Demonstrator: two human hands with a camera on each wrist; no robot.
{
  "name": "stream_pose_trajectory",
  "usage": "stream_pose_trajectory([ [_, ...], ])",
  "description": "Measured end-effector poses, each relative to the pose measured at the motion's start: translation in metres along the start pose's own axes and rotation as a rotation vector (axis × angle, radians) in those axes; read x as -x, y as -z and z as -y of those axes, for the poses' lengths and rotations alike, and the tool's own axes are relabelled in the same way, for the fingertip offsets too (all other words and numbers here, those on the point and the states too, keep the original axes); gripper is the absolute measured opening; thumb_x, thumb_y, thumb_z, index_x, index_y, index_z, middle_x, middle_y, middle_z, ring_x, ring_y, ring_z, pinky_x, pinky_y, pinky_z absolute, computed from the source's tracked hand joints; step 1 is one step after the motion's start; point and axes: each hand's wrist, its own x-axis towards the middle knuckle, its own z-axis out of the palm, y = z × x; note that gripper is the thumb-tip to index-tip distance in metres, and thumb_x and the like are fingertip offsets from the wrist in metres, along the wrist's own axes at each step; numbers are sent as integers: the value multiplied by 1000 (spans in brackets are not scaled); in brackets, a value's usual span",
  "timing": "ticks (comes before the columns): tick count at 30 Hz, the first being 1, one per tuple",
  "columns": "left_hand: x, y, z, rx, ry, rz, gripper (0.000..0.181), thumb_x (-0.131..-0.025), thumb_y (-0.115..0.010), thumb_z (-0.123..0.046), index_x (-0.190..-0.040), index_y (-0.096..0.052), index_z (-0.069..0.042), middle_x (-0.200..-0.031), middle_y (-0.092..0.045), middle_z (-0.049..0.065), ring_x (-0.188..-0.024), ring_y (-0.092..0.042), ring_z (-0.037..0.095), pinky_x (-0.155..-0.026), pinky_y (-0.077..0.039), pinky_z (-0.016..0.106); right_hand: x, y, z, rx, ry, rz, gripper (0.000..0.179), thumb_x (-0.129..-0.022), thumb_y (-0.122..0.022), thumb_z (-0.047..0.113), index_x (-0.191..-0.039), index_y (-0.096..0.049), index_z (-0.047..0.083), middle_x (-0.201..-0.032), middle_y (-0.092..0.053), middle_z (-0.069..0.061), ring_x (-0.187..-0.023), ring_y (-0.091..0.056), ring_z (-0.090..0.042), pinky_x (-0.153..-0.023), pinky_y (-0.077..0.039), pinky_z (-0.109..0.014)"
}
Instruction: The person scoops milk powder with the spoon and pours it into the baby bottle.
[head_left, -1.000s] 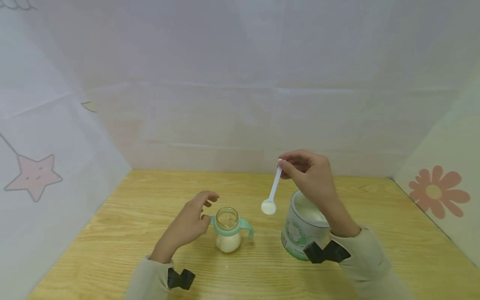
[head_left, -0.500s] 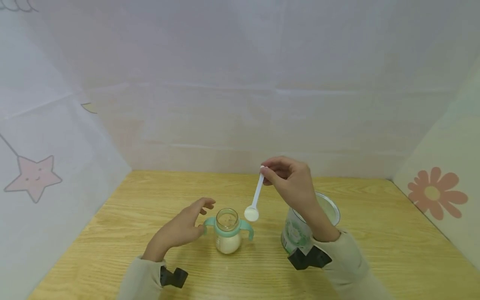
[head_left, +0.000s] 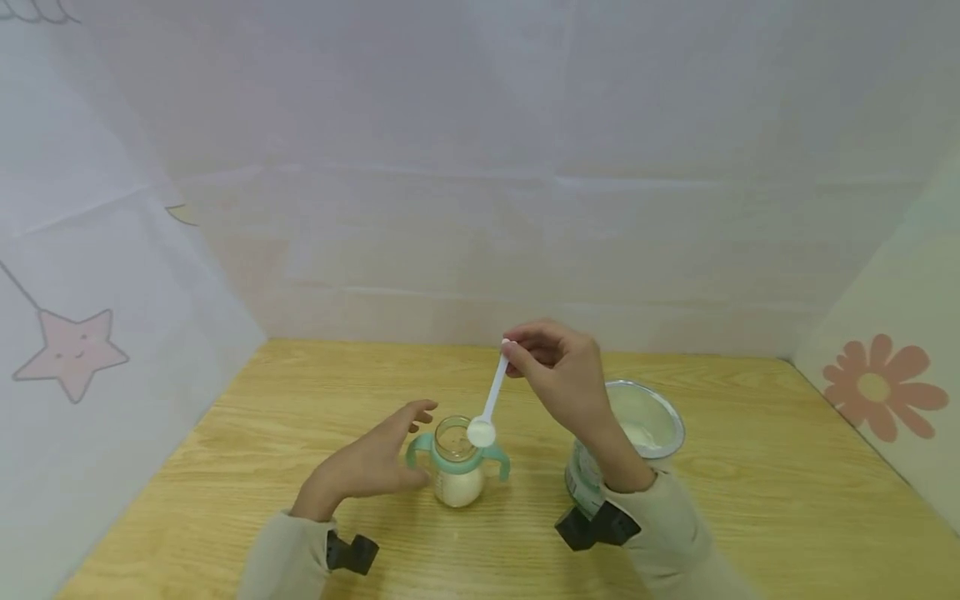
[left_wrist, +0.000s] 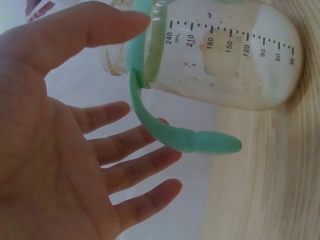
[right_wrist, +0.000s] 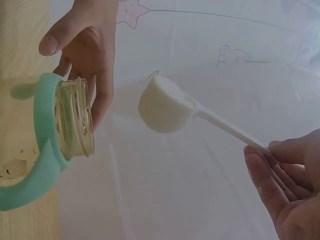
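My right hand (head_left: 562, 375) pinches the end of a white scoop's handle, as the right wrist view also shows. The scoop (right_wrist: 167, 106) is heaped with pale powder and hangs at the right side of the bottle's mouth, apart from it. An uncapped baby bottle (head_left: 458, 483) with a mint-green two-handled collar stands upright, pale contents low inside. My left hand (head_left: 371, 462) is spread around the bottle's left handle (left_wrist: 165, 132), thumb over the collar side and fingers extended behind, holding nothing. Behind my right wrist stands an open milk powder can (head_left: 585, 483), partly hidden.
A light wooden table (head_left: 487, 558) carries the bottle and can. Pale printed cloth (head_left: 465, 208) walls it at the back and both sides, with a pink star (head_left: 72, 354) on the left and a flower (head_left: 881, 383) on the right.
My right hand has carried the filled scoop leftward from near the can to the bottle's mouth. My left hand has lowered a little and its fingers have spread around the bottle's handle.
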Motion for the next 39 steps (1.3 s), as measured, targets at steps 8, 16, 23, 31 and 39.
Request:
stream_pose_trajectory([
  [8,-4,-5,4,43,25,-5,95,-75,-79,-28,-149,-23,-7,-143,-39,18,-131,-37,40,-100,-38,61,0,-8,-5,-16,9,-16,12,-86,-66,-3,-95,-67,-10,-81,-67,-22,-64,-66,-9,-63,-58,-27],
  [16,-7,-11,7,39,12,2,94,-76,-80,-29,-148,-24,-5,-143,-40,18,-128,-42,37,-99,-40,58,2,-14,-7,-24,0,-26,12,-86,-67,-1,-96,-67,-8,-82,-68,-21,-65,-66,-6,-64,-58,-26],
  [23,-9,-13,9,41,11,10,95,-76,-80,-32,-148,-24,-5,-142,-40,20,-126,-44,37,-98,-40,59,4,-19,-15,-29,-1,-24,13,-86,-67,-1,-96,-67,-8,-82,-68,-21,-66,-66,-3,-65,-58,-26],
  [31,-8,-14,8,40,-13,11,96,-76,-80,-33,-148,-23,-2,-141,-41,21,-124,-46,37,-98,-41,60,8,-20,-21,-20,2,-36,10,-85,-67,-3,-94,-66,-9,-83,-67,-22,-69,-68,-6,-64,-58,-25],
  [39,-8,-14,9,9,-24,17,95,-78,-79,-33,-148,-22,-1,-142,-40,23,-127,-44,41,-98,-40,62,16,-20,-24,4,9,-22,8,-85,-66,-4,-92,-66,-8,-82,-68,-20,-71,-70,-14,-65,-58,-25],
])
